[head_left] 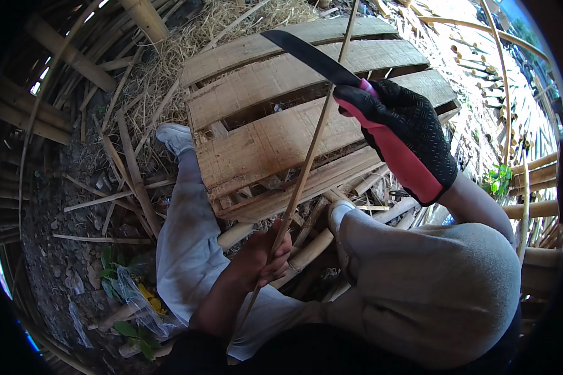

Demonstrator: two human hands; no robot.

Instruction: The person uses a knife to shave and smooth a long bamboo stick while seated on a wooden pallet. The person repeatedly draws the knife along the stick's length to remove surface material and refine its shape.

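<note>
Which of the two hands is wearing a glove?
The right hand, in a black and pink glove, grips the dark-bladed knife. The bare left hand holds the thin bamboo strip.

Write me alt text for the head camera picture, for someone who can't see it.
Seen from above, a seated person's bare left hand grips a thin bamboo strip while the gloved right hand holds a dark knife blade against it. A wooden pallet lies ahead, with bamboo offcuts scattered around.

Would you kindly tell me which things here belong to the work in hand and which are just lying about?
In use:
left hand
thin bamboo strip
gloved right hand
dark knife blade

Lying about:
wooden pallet
straw
plastic bag
bamboo poles
</note>
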